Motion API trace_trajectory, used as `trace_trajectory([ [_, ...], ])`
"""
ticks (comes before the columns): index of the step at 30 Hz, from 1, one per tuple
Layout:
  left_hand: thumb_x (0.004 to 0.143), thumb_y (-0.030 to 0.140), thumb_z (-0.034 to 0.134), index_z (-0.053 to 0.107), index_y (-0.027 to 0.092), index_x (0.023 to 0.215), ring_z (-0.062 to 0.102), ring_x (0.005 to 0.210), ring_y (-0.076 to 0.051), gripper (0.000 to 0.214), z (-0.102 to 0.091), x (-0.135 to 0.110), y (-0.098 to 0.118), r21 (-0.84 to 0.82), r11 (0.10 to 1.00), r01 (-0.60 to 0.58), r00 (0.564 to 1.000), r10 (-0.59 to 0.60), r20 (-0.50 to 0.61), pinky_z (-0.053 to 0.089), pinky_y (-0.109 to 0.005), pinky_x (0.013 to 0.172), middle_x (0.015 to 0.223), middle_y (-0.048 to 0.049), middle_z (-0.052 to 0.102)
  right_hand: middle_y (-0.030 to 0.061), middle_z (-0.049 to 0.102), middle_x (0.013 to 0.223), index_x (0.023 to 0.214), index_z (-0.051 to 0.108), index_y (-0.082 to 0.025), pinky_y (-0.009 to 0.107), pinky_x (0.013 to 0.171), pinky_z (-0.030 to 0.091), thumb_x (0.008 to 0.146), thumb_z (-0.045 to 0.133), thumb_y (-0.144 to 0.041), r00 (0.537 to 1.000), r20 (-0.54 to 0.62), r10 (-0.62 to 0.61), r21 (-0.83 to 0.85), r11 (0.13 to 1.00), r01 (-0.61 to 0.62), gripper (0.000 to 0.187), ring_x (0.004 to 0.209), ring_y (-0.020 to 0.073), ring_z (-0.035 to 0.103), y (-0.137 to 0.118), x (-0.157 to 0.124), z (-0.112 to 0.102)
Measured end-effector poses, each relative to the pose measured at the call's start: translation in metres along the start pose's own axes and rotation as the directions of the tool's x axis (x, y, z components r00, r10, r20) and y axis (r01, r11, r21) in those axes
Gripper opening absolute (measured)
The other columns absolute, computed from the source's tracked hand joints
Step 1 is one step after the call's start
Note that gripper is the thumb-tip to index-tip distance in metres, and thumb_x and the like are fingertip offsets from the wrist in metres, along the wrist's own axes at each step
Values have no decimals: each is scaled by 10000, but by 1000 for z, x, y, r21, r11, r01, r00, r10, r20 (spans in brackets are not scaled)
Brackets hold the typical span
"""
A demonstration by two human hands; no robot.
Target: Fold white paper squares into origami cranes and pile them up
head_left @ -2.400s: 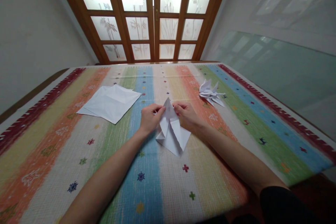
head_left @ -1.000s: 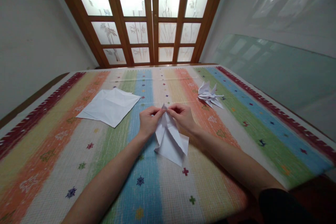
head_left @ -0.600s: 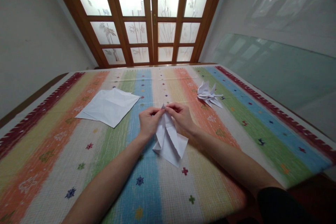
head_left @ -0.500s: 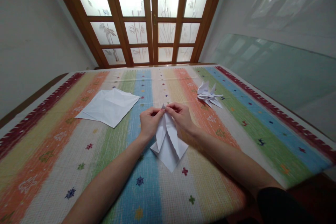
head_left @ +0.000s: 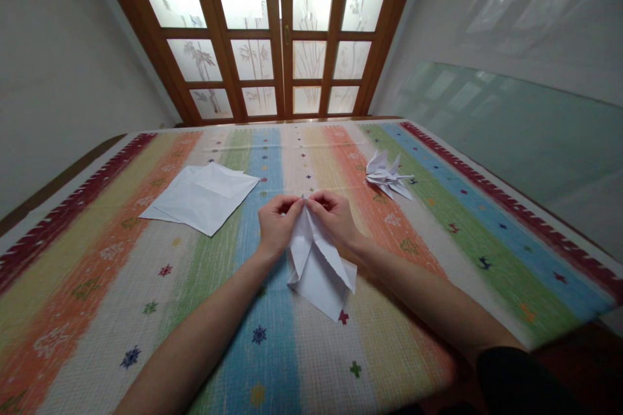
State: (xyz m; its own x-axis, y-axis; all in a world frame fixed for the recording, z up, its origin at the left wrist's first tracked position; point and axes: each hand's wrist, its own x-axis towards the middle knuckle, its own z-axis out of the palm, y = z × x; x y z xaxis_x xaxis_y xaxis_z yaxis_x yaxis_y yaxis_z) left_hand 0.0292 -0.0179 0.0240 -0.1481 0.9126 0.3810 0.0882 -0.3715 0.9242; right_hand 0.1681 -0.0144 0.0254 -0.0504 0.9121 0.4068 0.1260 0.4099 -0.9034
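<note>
Both hands pinch the narrow far tip of a folded sheet of white paper (head_left: 318, 275). My left hand (head_left: 278, 224) grips the tip from the left, with thumb and index finger closed on it. From the right, my right hand (head_left: 335, 217) holds the same tip in a like pinch. Two long flaps run down from the fingers toward me and stand slightly apart, over a wider layer that ends in a point near me. The very tip is mostly hidden by the fingertips.
Flat white paper sheets (head_left: 204, 198) lie to the left. Several folded white paper pieces with pointed ends, a paper cluster (head_left: 387, 175), sit to the right. A striped tablecloth (head_left: 195, 311) covers the table. Wooden doors with glass panes (head_left: 282, 39) stand behind it.
The paper's near end has swung to the right and its flaps have spread wider at the bottom. Both hands stay at the tip, barely shifted.
</note>
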Motion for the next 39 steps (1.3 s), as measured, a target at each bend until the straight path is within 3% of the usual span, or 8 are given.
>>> trace_trajectory([
  [10, 714, 326, 721, 729, 170, 754, 620, 641, -141, 161, 2, -2, 3, -59, 998, 29, 999, -27, 25, 497, -260, 644, 709, -24, 714, 9, 629, 662, 699, 638, -188, 251, 565, 433, 791, 657, -458, 1000, 17, -22, 7, 1000, 22, 286, 608, 129, 547, -3, 1, -3],
  [20, 734, 363, 672, 679, 183, 681, 584, 613, -132, 187, -1, -1, 9, -19, 1000, -23, 1000, 23, 2, 472, -250, 618, 645, 0, 665, -8, 587, 631, 710, 619, -185, 230, 537, 402, 794, 647, -545, 984, 175, -24, -34, 999, 31, 370, 571, 109, 513, 0, -1, -5],
  [25, 747, 380, 665, 668, 184, 684, 572, 625, -131, 206, -4, 2, 13, -40, 998, -41, 997, 38, -73, 462, -249, 628, 648, 9, 648, -20, 579, 634, 754, 642, -171, 218, 521, 370, 811, 652, -436, 959, 276, -59, -88, 992, 86, 271, 558, 95, 490, 8, -6, -10],
  [29, 804, 534, 613, 624, 191, 622, 560, 617, -136, 388, -6, 4, 14, 29, 997, -74, 993, 76, -94, 459, -259, 633, 611, 5, 617, -29, 561, 614, 720, 639, -180, 223, 526, 349, 826, 627, -332, 956, 279, -92, -178, 973, 146, 186, 549, 95, 457, 8, -9, -10],
  [33, 790, 717, 531, 690, 197, 876, 627, 754, -171, 550, -11, 9, 7, -39, 985, -167, 986, 168, 10, 484, -282, 696, 814, -51, 699, -21, 563, 627, 708, 638, -196, 246, 571, 373, 836, 602, -269, 965, 176, -192, -278, 931, 236, 152, 567, 108, 464, 10, -6, -13],
  [36, 840, 763, 362, 692, 186, 991, 654, 827, -198, 682, -18, 14, -6, -73, 981, -178, 976, 186, 116, 493, -315, 727, 922, -102, 725, 0, 591, 672, 730, 640, -214, 269, 604, 404, 837, 583, -246, 963, 85, -255, -327, 906, 269, 125, 619, 135, 506, 17, -1, -20],
  [39, 839, 784, 295, 702, 183, 1035, 668, 919, -234, 752, -27, 19, -20, 7, 989, -146, 950, 138, 280, 501, -362, 804, 1022, -133, 730, 23, 622, 734, 739, 637, -221, 285, 638, 438, 834, 585, -226, 953, 131, -273, -358, 884, 302, 109, 686, 159, 553, 26, 2, -29],
])
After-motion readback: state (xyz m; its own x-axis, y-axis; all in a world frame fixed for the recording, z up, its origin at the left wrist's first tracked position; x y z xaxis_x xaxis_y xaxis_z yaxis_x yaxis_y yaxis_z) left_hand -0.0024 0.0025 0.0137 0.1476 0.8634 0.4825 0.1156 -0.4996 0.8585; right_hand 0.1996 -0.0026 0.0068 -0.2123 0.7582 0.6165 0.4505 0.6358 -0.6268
